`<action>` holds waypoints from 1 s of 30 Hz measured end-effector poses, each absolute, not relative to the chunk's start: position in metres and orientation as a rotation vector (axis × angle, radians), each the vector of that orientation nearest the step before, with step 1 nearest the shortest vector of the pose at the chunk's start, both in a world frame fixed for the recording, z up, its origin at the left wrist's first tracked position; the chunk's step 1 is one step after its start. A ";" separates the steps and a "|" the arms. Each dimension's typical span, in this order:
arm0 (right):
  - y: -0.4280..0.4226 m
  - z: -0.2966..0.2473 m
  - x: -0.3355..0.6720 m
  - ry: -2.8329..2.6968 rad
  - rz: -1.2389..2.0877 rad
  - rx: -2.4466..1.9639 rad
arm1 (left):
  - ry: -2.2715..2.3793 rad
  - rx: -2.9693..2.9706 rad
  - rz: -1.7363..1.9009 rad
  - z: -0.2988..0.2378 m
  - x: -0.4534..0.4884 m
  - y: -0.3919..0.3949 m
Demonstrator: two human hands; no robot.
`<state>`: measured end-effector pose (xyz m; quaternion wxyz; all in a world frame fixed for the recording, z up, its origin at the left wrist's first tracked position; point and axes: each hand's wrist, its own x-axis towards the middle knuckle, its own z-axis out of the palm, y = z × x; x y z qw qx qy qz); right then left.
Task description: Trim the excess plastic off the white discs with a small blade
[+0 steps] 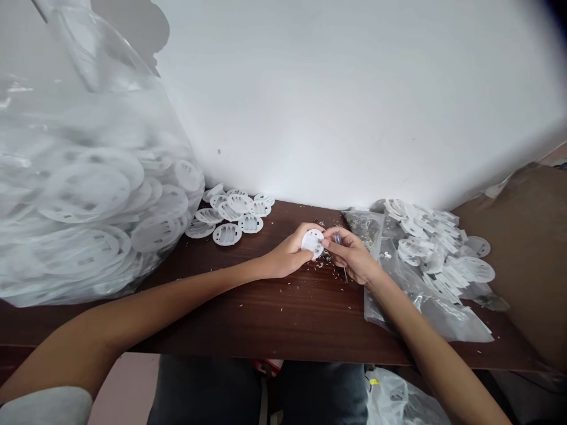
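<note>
Left hand (287, 255) grasping 1 white round slotted plastic disc (312, 242) in its fingertips, disc held above the middle of the tabletop. Right hand (349, 255) closed in a pinch on 1 thin metal pick with a purplish grip (338, 238), its shaft pointing down, just beside the disc. Small pale shavings (319, 265) lie around both hands on the dark brown wooden tabletop (274, 313). From the hands: 9 o'clock, large clear plastic bag (88, 177) full of white discs; 10 o'clock, loose pile of white slotted discs (234, 213); 3 o'clock, clear plastic bag (425, 295) under flat white plastic pieces (436, 254). White wall (354, 106) at 12 o'clock.
</note>
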<state>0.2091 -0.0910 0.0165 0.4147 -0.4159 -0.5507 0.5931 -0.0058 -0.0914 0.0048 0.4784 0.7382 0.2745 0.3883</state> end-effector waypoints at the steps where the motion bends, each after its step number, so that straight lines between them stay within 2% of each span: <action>1: -0.091 0.016 0.209 -1.391 1.473 -1.045 | 0.663 1.820 0.955 0.004 -0.006 -0.091; 11: -0.094 0.017 0.202 -1.321 1.211 -1.074 | 0.843 1.865 0.997 0.008 -0.004 -0.093; 15: -0.094 0.025 0.211 -1.305 0.959 -0.966 | 0.914 1.834 0.927 0.007 -0.003 -0.092; 20: -0.100 0.034 0.223 -1.564 0.489 -1.093 | 0.972 1.808 0.916 0.006 -0.003 -0.091; 26: -0.105 0.026 0.221 -1.742 0.185 -1.076 | 1.036 1.815 0.961 0.004 -0.002 -0.089; 30: -0.106 0.020 0.218 -1.785 0.139 -1.097 | 1.048 1.817 0.962 0.002 -0.001 -0.088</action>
